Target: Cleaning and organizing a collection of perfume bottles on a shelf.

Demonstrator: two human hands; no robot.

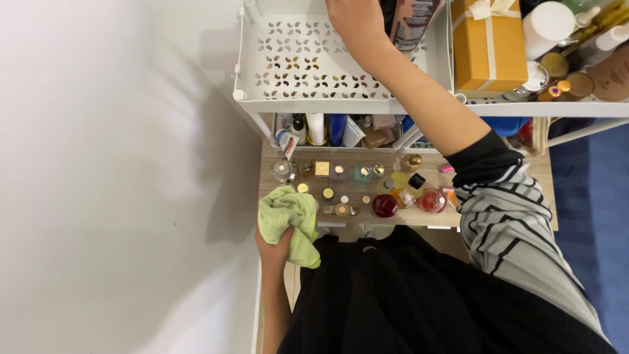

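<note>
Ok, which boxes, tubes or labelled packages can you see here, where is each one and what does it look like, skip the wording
Gift box: top shelf, right of the white perforated tray; rectangular, mustard yellow, cream ribbon.
Printed tube: held by the right hand over the tray; dark with a pinkish label.
Small tube: lower shelf, left end; white with red and blue print.
Blue container: lower shelf, upright, among white tubes.

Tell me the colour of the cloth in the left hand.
Light green. The cloth is bunched in the left hand, seen in the head view.

White wall [118, 164] left, blue floor [599, 196] right, wooden shelf [544, 190] below
</note>
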